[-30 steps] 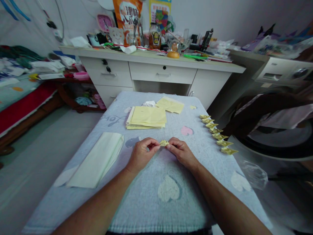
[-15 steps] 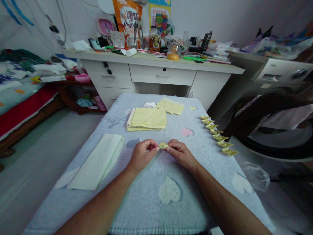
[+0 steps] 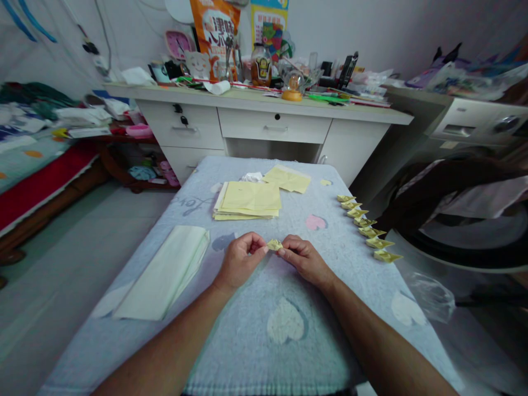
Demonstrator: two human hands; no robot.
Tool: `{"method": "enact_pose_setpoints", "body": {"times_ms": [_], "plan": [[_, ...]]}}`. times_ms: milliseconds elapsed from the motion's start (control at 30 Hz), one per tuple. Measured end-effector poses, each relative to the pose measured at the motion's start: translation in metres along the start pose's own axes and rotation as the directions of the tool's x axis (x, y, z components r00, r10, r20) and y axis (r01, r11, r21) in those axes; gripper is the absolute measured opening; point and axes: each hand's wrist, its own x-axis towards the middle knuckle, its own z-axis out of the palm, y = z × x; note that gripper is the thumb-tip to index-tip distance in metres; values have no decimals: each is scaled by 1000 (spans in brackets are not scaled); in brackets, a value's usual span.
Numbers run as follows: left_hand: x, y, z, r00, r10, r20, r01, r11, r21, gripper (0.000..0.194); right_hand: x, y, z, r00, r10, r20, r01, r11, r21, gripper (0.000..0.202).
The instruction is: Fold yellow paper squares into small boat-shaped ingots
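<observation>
Between my two hands is a small folded piece of yellow paper (image 3: 274, 245), pinched at both ends. My left hand (image 3: 243, 258) grips its left end between thumb and forefinger. On the other end, my right hand (image 3: 303, 257) closes with the thumb in front. Beyond the hands lies a stack of yellow paper sheets (image 3: 249, 197), with more loose yellow sheets (image 3: 289, 179) behind it to the right. Along the table's right edge runs a row of several folded yellow paper boats (image 3: 377, 242).
A folded pale cloth or paper (image 3: 165, 275) lies on the left of the cloth-covered table (image 3: 231, 352). A crumpled white tissue (image 3: 252, 177) sits behind the stack. Farther back stands a cluttered white desk (image 3: 272, 124); a washing machine (image 3: 457, 126) is on the right.
The folded paper has shifted very slightly left between my fingertips. Both hands keep their pinch, and everything else looks the same.
</observation>
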Motion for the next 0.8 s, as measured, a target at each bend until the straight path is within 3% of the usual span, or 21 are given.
{"method": "enact_pose_setpoints", "body": {"times_ms": [267, 567, 700, 800], "plan": [[1, 4, 1, 1000, -14, -25, 11, 995, -102, 13, 0, 2, 1, 1000, -3, 13, 3, 1000, -15, 32], [0, 7, 2, 996, -92, 21, 94, 962, -257, 20, 0, 2, 1, 1000, -9, 8, 9, 1000, -12, 30], [2, 8, 3, 993, -89, 76, 107, 958, -267, 32, 0, 2, 0, 1000, -8, 7, 8, 1000, -16, 32], [2, 7, 3, 988, -108, 109, 131, 961, -242, 31, 1, 2, 0, 1000, -7, 9, 7, 1000, -14, 32]]}}
